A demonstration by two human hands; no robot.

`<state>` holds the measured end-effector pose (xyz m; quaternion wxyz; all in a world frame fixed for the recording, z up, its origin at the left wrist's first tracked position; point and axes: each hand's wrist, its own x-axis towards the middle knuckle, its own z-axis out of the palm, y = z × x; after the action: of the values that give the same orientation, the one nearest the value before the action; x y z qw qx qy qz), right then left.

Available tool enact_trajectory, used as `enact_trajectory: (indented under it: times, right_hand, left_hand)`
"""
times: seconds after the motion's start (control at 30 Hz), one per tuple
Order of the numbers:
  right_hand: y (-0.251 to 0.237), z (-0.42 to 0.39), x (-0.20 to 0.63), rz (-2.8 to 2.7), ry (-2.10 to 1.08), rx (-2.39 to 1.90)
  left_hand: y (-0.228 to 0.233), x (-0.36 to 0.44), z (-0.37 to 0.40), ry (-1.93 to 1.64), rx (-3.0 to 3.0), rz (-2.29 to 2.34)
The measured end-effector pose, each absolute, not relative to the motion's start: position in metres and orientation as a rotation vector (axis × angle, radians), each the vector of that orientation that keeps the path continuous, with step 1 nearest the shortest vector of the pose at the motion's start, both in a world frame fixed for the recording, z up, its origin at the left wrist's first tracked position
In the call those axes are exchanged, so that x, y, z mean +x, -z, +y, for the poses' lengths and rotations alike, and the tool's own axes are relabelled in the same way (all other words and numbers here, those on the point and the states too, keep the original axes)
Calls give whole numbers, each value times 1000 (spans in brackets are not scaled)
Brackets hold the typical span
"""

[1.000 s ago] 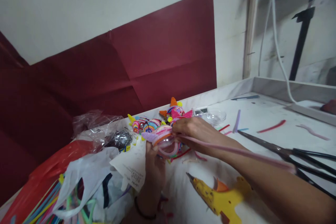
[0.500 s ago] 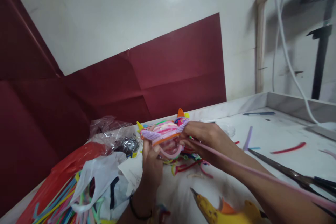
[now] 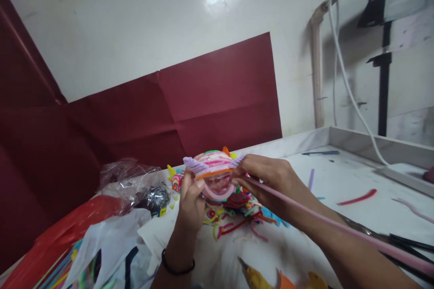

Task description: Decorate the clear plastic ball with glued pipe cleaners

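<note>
A rounded craft piece [image 3: 217,160] wrapped in pink and white pipe cleaners, with an orange band and lilac wing-like ends, is held up at mid-view. My left hand [image 3: 192,203] grips its left side, thumb on the near face. At its right edge, my right hand [image 3: 271,178] pinches a long pink pipe cleaner [image 3: 322,212]. That strand loops under the band across a reddish, shiny opening and trails over my right forearm to the lower right. My right fingertips hide where it meets the piece. Several pipe-cleaner scraps [image 3: 233,226] lie below.
A yellow glue gun [image 3: 254,276] lies at the near edge, partly cut off. Scissors [image 3: 379,235] lie under my right forearm. Bags and a pipe-cleaner bundle [image 3: 63,268] are at left. A pen [image 3: 320,152] and a red piece [image 3: 357,197] lie at right; a raised rim [image 3: 298,142] borders the table.
The view has shifted, so the wall and table appear farther left and lower. The craft piece is tilted slightly differently. Both hands keep their holds.
</note>
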<state>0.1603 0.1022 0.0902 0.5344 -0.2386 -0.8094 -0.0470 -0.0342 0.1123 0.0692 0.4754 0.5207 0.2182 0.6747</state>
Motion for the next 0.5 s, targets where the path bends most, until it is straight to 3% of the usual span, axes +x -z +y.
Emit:
enact_trajectory:
  times: [0.5]
  right_hand:
    - [-87,104,159,-1904,190,-630]
  left_hand:
    - [-65,-31,118,-1617,1238,510]
